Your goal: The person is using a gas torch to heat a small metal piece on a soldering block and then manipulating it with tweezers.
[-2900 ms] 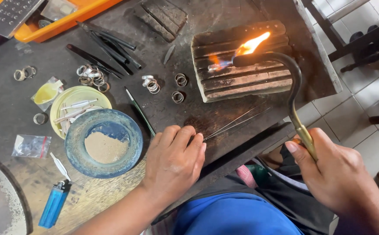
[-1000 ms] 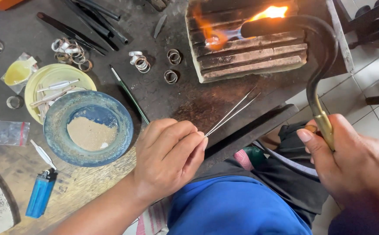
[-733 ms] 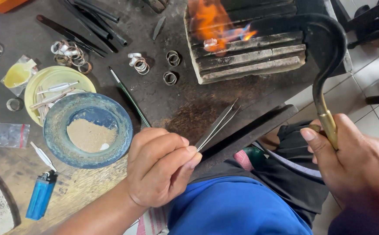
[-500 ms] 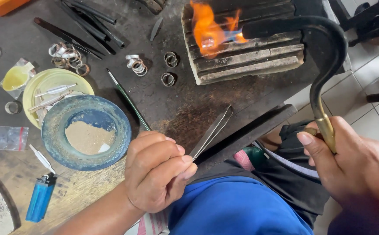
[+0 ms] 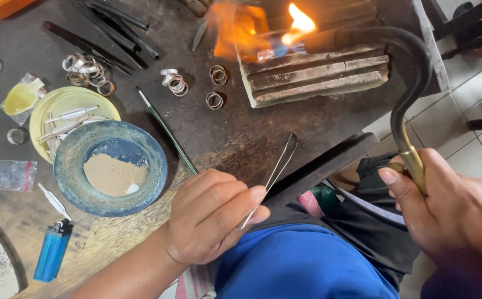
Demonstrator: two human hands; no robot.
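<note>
Two hands stay engaged: right hand [image 5: 451, 213] grips the torch [image 5: 410, 83], its flame now larger, while left-hand fingers [image 5: 235, 202] keep the tweezers [image 5: 271, 174] pinched, drawn back from the brick [image 5: 318, 75].

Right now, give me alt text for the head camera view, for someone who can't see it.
A person's right hand aims a curved torch whose flame plays on a small ring atop a scorched brick, while the left hand holds tweezers. A blue bowl of powder, loose rings and a blue lighter sit on the dark workbench.
</note>
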